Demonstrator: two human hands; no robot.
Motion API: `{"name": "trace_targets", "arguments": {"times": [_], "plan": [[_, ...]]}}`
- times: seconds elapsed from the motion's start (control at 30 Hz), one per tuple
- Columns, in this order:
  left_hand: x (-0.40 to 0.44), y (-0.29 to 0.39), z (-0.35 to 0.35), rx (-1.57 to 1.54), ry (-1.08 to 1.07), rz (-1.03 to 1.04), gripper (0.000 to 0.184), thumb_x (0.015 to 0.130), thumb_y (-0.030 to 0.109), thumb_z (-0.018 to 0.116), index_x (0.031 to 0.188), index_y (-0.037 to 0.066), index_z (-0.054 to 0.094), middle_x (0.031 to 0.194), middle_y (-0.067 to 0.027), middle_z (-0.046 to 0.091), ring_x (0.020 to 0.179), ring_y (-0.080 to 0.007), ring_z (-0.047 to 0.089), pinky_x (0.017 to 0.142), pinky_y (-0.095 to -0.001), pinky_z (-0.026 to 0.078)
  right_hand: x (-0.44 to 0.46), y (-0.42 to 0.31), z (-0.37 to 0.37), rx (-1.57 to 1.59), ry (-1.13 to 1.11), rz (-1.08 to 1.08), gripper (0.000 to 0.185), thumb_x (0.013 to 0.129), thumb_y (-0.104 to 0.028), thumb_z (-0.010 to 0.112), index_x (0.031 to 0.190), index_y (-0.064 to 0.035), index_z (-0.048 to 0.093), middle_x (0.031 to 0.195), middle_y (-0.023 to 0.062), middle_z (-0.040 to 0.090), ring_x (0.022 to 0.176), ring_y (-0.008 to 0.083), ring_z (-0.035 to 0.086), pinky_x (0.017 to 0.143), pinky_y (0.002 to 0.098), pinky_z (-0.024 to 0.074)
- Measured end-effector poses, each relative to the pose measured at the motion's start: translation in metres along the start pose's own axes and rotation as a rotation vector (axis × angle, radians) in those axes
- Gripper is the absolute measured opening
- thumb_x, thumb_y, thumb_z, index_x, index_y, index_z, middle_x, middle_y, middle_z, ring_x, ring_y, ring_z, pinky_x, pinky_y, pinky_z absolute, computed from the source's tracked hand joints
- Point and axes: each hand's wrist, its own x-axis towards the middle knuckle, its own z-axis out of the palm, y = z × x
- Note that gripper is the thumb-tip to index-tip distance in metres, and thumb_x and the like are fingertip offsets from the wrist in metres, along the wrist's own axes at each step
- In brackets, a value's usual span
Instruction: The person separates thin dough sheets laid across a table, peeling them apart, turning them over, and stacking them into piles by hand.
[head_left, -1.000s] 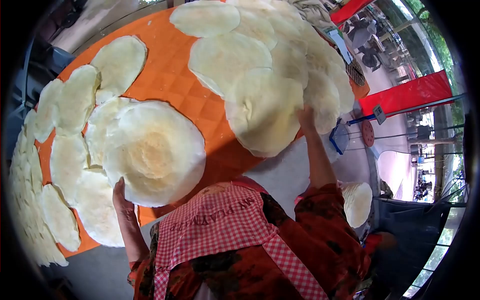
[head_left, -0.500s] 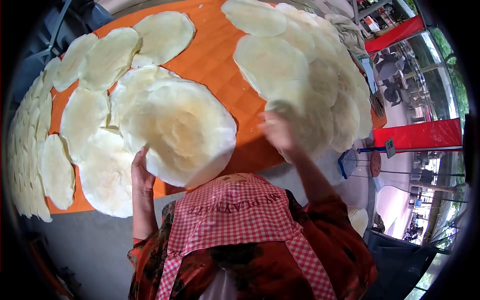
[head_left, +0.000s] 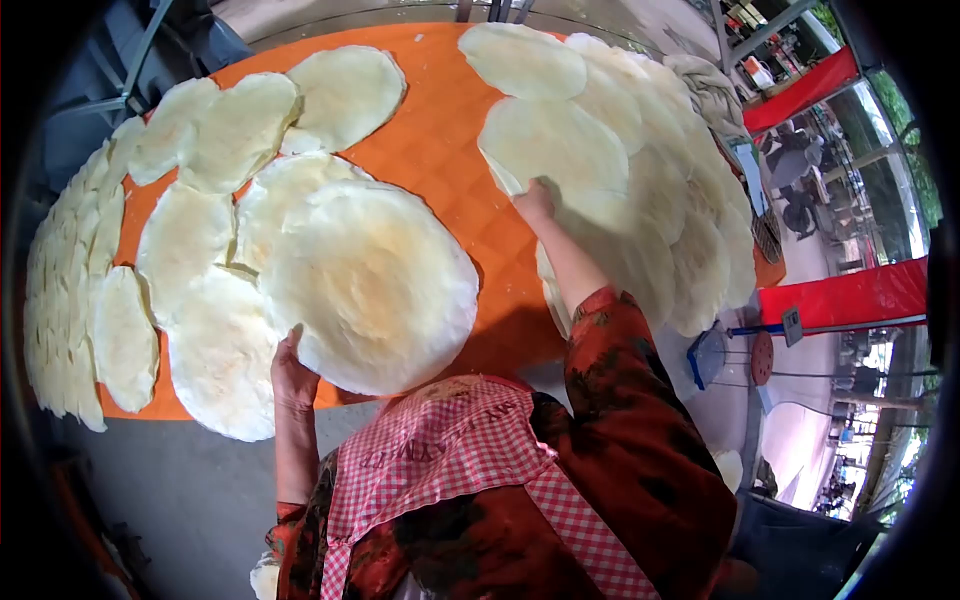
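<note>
On my feed the left hand (head_left: 293,375) pinches the thick round (head_left: 375,290) toward nine o'clock, on the orange tabletop (head_left: 430,130) — the right hand (head_left: 535,203) touches a thin sheet (head_left: 560,145), grip I can't tell; red banner (head_left: 850,295) at three.

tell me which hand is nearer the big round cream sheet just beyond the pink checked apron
Left. The left hand touches the big sheet at its near-left rim; the right hand is apart from it, farther out to the right, at another round cream sheet.
</note>
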Motion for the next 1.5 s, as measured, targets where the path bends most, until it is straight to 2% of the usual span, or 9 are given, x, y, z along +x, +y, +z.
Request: {"name": "trace_targets", "arguments": {"times": [0.13,0.23,0.47,0.6,0.73,0.83,0.87,1.0,1.5], "plan": [[0.005,-0.002,0.001,0.041,-0.028,0.030,0.042,0.096,0.024,0.045,0.129,-0.001,0.045,0.128,-0.0149,0.051,0.119,-0.0296,0.048,0.102,-0.0438,0.038,0.007,-0.005,-0.001,0.111,-0.169,-0.009,0.027,0.078,-0.019,0.065,0.102,-0.0087,0.057,0.107,0.0153,0.064,0.102,0.0334,0.060,0.079,0.0431,0.0493],[0.001,-0.003,0.009,0.058,-0.011,0.043,0.040,0.096,0.025,0.045,0.127,-0.001,0.047,0.127,-0.0134,0.052,0.118,-0.0293,0.048,0.102,-0.0435,0.038,-0.028,-0.023,-0.034,-0.282,-0.131,-0.513,0.030,0.081,-0.020,0.063,0.108,-0.0083,0.058,0.122,0.0135,0.057,0.118,0.0299,0.050,0.088,0.0416,0.0445],[-0.006,-0.012,0.009,0.044,0.031,0.079,0.037,0.097,0.024,0.044,0.125,0.000,0.048,0.128,-0.0137,0.052,0.119,-0.0298,0.048,0.104,-0.0439,0.038,-0.049,-0.014,-0.004,-0.223,-0.052,-0.591,0.064,0.095,-0.040,0.044,0.144,-0.0024,0.028,0.151,0.0110,0.027,0.141,0.0240,0.019,0.113,0.0421,0.0115],[-0.009,-0.015,0.017,0.046,0.026,0.069,0.039,0.098,0.023,0.040,0.129,-0.001,0.046,0.130,-0.0148,0.051,0.120,-0.0305,0.047,0.105,-0.0446,0.037,-0.066,-0.006,-0.006,-0.269,0.068,-0.715,0.064,0.093,-0.043,0.047,0.137,0.0029,0.038,0.145,0.0127,0.034,0.139,0.0248,0.022,0.111,0.0484,0.0145],[-0.007,-0.018,0.023,0.046,0.054,0.071,0.041,0.098,0.023,0.039,0.131,-0.001,0.044,0.130,-0.0155,0.052,0.120,-0.0309,0.048,0.104,-0.0447,0.037,-0.038,-0.029,-0.034,-0.243,-0.261,-0.544,0.041,0.094,-0.035,0.047,0.122,-0.0054,0.055,0.132,0.0064,0.049,0.125,0.0232,0.041,0.105,0.0470,0.0260],[-0.006,-0.022,0.022,0.089,0.077,0.102,0.042,0.098,0.023,0.039,0.132,-0.001,0.044,0.130,-0.0157,0.051,0.120,-0.0314,0.048,0.105,-0.0445,0.037,-0.004,-0.035,-0.018,-0.074,-0.036,-0.514,0.035,0.091,-0.031,0.051,0.114,-0.0054,0.057,0.123,0.0057,0.055,0.116,0.0225,0.047,0.099,0.0475,0.0319],[-0.006,-0.022,0.020,0.109,0.085,0.121,0.042,0.098,0.023,0.040,0.132,-0.001,0.043,0.130,-0.0158,0.051,0.120,-0.0316,0.048,0.105,-0.0445,0.037,0.011,-0.033,0.002,0.061,0.212,-0.636,0.040,0.090,-0.033,0.052,0.119,-0.0062,0.055,0.132,0.0053,0.050,0.124,0.0228,0.042,0.100,0.0494,0.0314],[-0.012,-0.027,0.030,0.125,0.085,0.113,0.044,0.097,0.026,0.038,0.131,-0.001,0.045,0.131,-0.0155,0.052,0.121,-0.0316,0.048,0.106,-0.0448,0.035,0.001,-0.041,0.003,-0.276,0.025,-0.785,0.057,0.095,-0.041,0.043,0.143,-0.0115,0.036,0.151,-0.0005,0.029,0.139,0.0183,0.021,0.109,0.0540,0.0154],[-0.005,-0.019,0.033,0.090,-0.117,0.082,0.050,0.096,0.037,0.045,0.133,0.004,0.046,0.136,-0.0127,0.048,0.126,-0.0305,0.044,0.107,-0.0457,0.033,-0.048,-0.062,0.011,-0.209,-0.041,-0.700,0.068,0.096,-0.049,0.037,0.147,-0.0062,0.025,0.155,0.0106,0.019,0.144,0.0232,0.011,0.114,0.0500,0.0054]]}}
